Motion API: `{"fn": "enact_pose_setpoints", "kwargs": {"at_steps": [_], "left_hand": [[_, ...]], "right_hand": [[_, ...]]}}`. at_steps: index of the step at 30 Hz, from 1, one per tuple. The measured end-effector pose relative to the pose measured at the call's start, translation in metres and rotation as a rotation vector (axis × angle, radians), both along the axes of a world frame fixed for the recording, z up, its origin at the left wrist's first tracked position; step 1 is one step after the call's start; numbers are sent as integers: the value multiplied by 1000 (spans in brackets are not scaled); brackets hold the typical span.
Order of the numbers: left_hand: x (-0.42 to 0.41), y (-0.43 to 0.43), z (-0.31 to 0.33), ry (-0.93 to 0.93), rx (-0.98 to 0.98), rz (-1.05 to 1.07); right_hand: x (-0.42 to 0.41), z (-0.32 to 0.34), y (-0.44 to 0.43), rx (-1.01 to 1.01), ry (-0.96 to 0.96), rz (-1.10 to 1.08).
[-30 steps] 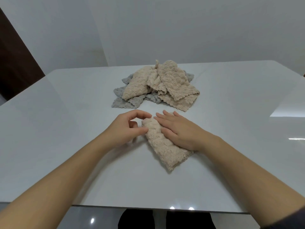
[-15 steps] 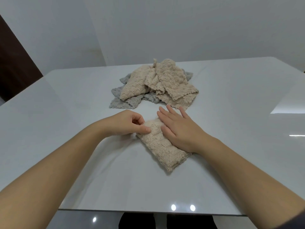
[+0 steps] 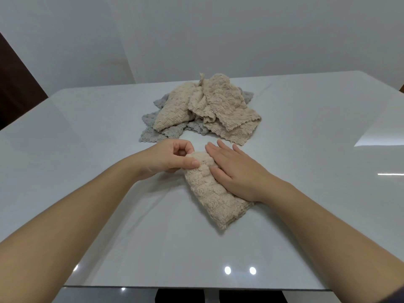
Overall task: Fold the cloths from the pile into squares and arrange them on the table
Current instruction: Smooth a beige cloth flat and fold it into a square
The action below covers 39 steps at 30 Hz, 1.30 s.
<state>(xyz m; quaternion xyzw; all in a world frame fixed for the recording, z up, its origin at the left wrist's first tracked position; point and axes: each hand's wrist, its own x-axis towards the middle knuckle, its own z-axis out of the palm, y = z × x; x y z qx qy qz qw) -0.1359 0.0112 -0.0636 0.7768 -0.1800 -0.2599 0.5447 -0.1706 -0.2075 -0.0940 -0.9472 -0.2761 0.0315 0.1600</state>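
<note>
While my right hand lies flat, fingers together, pressing the beige cloth to the counter, my left hand is pinched shut on the cloth's far end, thumb on top of the fleece and fingers curled around its edge. A second ago that hand hovered beside the end with the fingers only starting to close; it has since closed on the fabric and raised the end slightly, so the end now forms a small rounded hump against my right fingertips. The right hand has barely shifted. I judge this to be the start of the second fold: the cloth is a long narrow strip, and bringing the pinched end back over the pressing hand's line would shorten it toward a square. No finished square is set out on the counter yet.

The cloth is thick, soft, nubby fleece with a scalloped edge visible at its near corner; it lies on a slant just in front of the pile, near but apart from it. The layers look springy and likely to reopen unless pressed. The pile holds several more crumpled beige cloths resting on grey cloths of the same bumpy weave, whose wavy edges stick out on the pile's left side and behind it. The counter is white, smooth and glossy, reflecting ceiling lights near its front edge.
</note>
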Motion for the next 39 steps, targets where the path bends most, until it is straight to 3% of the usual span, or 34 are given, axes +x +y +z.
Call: {"fn": "enact_pose_setpoints", "kwargs": {"at_steps": [5,11,19,26,39], "left_hand": [[5,0,-3,-5,-43,-32],[8,7,2,-70,255,-86],[8,7,1,166,-23,-113],[9,-2,8,144,324,-174],[9,13,10,50,292,-192]], "right_hand": [[-1,1,0,23,-1,-1],[-2,2,0,19,6,-4],[-3,3,0,4,16,3],[-3,2,1,-65,19,1],[-2,-1,3,-149,25,3]]}}
